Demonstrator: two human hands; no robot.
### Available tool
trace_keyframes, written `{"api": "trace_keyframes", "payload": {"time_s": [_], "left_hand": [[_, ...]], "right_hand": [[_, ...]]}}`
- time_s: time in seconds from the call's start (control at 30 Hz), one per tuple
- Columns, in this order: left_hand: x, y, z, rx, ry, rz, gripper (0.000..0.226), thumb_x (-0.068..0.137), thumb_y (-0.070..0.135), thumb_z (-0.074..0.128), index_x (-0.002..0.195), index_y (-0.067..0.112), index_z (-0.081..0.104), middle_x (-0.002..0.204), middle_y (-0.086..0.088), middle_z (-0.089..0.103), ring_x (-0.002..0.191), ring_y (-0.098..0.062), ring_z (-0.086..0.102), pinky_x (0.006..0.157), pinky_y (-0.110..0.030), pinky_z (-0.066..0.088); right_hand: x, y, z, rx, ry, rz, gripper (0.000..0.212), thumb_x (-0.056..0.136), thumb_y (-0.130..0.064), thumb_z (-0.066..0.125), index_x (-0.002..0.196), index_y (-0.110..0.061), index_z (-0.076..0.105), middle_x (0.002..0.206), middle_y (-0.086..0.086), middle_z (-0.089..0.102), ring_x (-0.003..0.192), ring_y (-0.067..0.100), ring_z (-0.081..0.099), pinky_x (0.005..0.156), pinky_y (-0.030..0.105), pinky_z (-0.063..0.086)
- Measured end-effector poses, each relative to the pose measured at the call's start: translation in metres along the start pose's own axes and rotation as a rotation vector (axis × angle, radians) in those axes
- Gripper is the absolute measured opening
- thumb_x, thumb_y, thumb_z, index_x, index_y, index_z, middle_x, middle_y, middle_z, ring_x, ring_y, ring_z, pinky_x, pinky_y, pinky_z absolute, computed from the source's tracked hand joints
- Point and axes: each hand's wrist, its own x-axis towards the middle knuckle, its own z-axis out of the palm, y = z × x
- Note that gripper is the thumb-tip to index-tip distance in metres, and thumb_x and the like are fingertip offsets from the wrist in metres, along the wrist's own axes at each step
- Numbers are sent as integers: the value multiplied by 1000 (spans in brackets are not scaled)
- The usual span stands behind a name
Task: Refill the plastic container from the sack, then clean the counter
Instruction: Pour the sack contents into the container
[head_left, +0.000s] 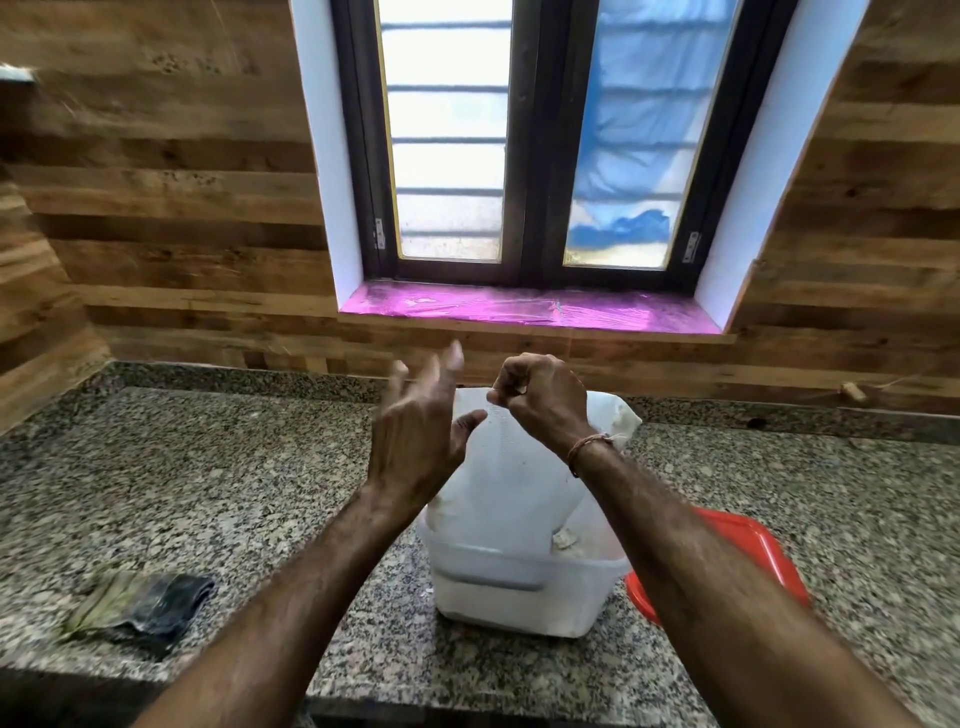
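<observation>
A white sack (511, 478) stands upright inside a translucent plastic container (524, 587) on the granite counter (218, 467). My right hand (540, 397) pinches the sack's top edge with curled fingers. Just left of the sack's top, my left hand (421, 426) is raised with its fingers spread and blurred, holding nothing. The container's contents are mostly hidden by the sack.
A red lid (748, 551) lies on the counter right of the container, partly behind my right forearm. A dark and green cloth (140, 605) lies at the front left. A wood-panelled wall and a window with a pink sill (530, 309) stand behind.
</observation>
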Motion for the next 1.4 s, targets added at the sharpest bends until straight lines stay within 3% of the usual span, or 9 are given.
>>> {"api": "trace_keyframes", "payload": {"time_s": [0.07, 0.23, 0.33, 0.53, 0.73, 0.93, 1.13, 1.2, 1.4], "left_hand": [[2, -2, 2, -94, -87, -97, 58, 93, 53, 63, 141, 20, 58, 135, -5, 68, 124, -22, 64, 120, -49, 25], [11, 3, 7, -37, -164, -93, 49, 90, 52, 67, 132, 27, 62, 134, -2, 66, 126, -23, 61, 114, -54, 32], [17, 10, 5, -122, -182, -174, 9, 88, 42, 74, 88, 33, 71, 89, 6, 77, 90, -21, 73, 77, -34, 54], [8, 1, 13, -220, -58, -260, 15, 82, 20, 78, 73, 27, 69, 55, 26, 53, 64, -6, 57, 53, -20, 31], [6, -4, 19, -326, -24, -276, 15, 81, 15, 78, 72, 22, 67, 68, 17, 69, 67, -10, 64, 57, -28, 45], [7, -15, 20, -335, -20, -277, 19, 82, 19, 80, 73, 22, 64, 70, 14, 69, 69, -11, 64, 58, -33, 50], [17, -11, 16, -107, -59, -304, 25, 83, 13, 75, 71, 29, 60, 59, 21, 55, 75, -26, 70, 69, -32, 37], [23, -3, 15, -128, -46, -261, 6, 90, 29, 70, 85, 31, 68, 77, 13, 71, 88, -25, 73, 77, -36, 44], [69, 60, 51, -62, -196, -176, 69, 80, 83, 48, 123, 32, 65, 118, 7, 71, 109, -23, 67, 93, -43, 46]], "right_hand": [[-3, 2, 3, -34, -12, -31, 16, 75, -33, 84, 68, -30, 70, 74, -18, 59, 83, 8, 52, 71, 30, 43], [-7, 0, 12, 10, 21, -120, 15, 79, -26, 79, 69, -28, 68, 73, -16, 58, 83, 7, 48, 81, 35, 37], [-7, 1, 8, 22, -10, -207, 9, 81, -28, 78, 77, -27, 71, 79, -13, 64, 85, 7, 50, 82, 36, 32], [16, 74, -28, 92, -229, -17, 20, 84, -42, 72, 103, -35, 74, 111, -16, 73, 111, 8, 62, 92, 32, 38], [35, 138, -39, 336, -409, 159, 27, 90, -18, 72, 114, -30, 71, 119, -7, 72, 113, 10, 64, 99, 31, 54], [39, 165, -35, 486, -264, 243, 12, 87, -10, 75, 78, -18, 76, 82, 3, 74, 81, 14, 67, 79, 35, 59], [64, 147, -59, 2, -99, 61, 20, 76, -19, 74, 73, -38, 72, 74, -16, 72, 74, 5, 66, 64, 25, 54], [66, 136, -67, -83, -136, 32, 19, 77, -14, 70, 82, -32, 74, 80, -15, 73, 75, 7, 67, 65, 24, 51], [75, 113, -68, -118, -134, -99, 14, 82, -16, 72, 85, -30, 73, 80, -12, 72, 77, 11, 67, 62, 25, 49]]}}
